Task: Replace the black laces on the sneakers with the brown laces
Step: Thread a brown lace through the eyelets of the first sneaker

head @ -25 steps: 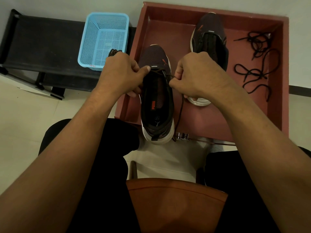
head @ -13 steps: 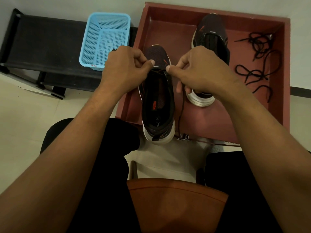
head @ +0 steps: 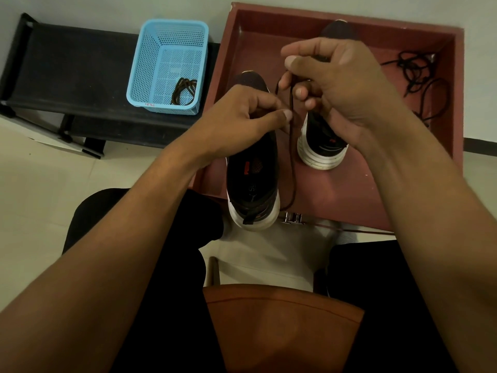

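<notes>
Two dark sneakers with white soles stand in a red-brown tray (head: 349, 192). The near sneaker (head: 252, 181) sits at the tray's front edge, the far sneaker (head: 322, 146) behind it to the right. My left hand (head: 242, 125) pinches a brown lace (head: 292, 162) over the near sneaker's eyelets. My right hand (head: 336, 84) is raised above the shoes and grips the same lace, which hangs down past the sneaker's right side. Loose black laces (head: 419, 84) lie in the tray's right part. Another bundled brown lace (head: 184, 91) lies in the blue basket (head: 150, 63).
The blue basket stands on a black bench (head: 67, 76) at the left. My dark-trousered knees are below, and a brown seat edge (head: 282, 319) lies between them. A metal latch (head: 293, 218) sits at the tray's front rim. Pale tiled floor surrounds everything.
My right hand has lifted up and away from the near sneaker, drawing the brown lace upward. My left hand has moved slightly right and stays at the eyelets.
</notes>
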Tool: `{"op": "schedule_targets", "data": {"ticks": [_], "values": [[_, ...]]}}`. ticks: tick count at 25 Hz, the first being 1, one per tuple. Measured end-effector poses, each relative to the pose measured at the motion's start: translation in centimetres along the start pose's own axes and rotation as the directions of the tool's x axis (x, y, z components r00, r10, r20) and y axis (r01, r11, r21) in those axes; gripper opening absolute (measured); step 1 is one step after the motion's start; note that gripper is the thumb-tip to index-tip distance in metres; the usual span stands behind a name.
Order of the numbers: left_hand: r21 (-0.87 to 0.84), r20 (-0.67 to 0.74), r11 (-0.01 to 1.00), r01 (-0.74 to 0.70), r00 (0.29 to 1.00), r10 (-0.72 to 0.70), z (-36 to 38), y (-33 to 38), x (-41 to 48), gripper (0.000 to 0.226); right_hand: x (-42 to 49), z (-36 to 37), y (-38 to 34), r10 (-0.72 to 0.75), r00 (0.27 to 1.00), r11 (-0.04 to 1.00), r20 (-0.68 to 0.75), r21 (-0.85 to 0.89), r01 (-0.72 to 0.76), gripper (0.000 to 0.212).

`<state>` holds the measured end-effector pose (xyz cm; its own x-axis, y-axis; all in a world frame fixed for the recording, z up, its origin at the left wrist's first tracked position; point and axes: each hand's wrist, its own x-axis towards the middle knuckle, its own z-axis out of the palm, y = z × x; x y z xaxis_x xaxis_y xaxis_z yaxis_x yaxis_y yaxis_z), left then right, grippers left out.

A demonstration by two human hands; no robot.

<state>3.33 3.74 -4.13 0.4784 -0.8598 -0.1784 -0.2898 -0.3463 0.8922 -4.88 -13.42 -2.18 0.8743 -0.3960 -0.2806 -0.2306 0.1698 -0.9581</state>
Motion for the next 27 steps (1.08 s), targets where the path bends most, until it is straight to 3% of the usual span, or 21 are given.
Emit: {"op": "schedule_targets", "data": {"ticks": [4,8,11,13,15,21,23,25,27], "values": [[-0.141,0.072,0.99,-0.026,0.997,0.036,-0.4,0.6,-0.4,0.023,0.3,-0.4,0.5,-0.055,0.998,0.998,-0.04,-0.014,0.054,0.02],[-0.213,-0.202,0.977,0.03,0.977,-0.074,-1.2,-0.2,0.0,0.023,0.4,-0.5,0.7,0.034,0.999,0.988,-0.043,-0.146,-0.04,0.022],[-0.325,-0.367,0.946,0.008,0.92,-0.134,-1.7,-0.6,0.4,0.022,-0.2,-0.2,0.6,0.131,0.981,0.957,0.143,-0.276,-0.087,0.026],[-0.387,-0.436,0.921,-0.037,0.888,-0.148,-2.0,-0.7,0.5,0.024,-0.9,0.4,0.3,0.152,0.93,0.939,0.334,-0.343,-0.03,0.032],[-0.406,-0.483,0.912,-0.062,0.862,-0.156,-2.2,-0.8,0.7,0.025,-1.2,0.7,0.3,0.146,0.889,0.922,0.434,-0.385,0.036,0.036],[-0.504,-0.481,0.857,-0.105,0.859,-0.178,-2.5,-0.6,0.8,0.026,-0.4,-0.1,1.3,0.016,0.923,0.711,0.386,-0.653,0.261,0.012],[-0.435,-0.471,0.898,-0.066,0.867,-0.164,-2.6,-0.6,0.6,0.027,-0.1,0.0,1.4,-0.063,0.946,0.766,0.319,-0.592,0.251,0.021],[-0.189,-0.496,0.979,0.077,0.853,-0.163,-2.8,-0.9,0.3,0.026,0.0,0.2,1.5,-0.109,0.963,0.874,0.247,-0.439,0.211,0.031],[0.064,-0.518,0.967,0.247,0.836,-0.18,-3.1,-1.7,-0.2,0.026,0.1,0.2,1.4,-0.127,0.973,0.919,0.191,-0.346,0.188,0.033]]}}
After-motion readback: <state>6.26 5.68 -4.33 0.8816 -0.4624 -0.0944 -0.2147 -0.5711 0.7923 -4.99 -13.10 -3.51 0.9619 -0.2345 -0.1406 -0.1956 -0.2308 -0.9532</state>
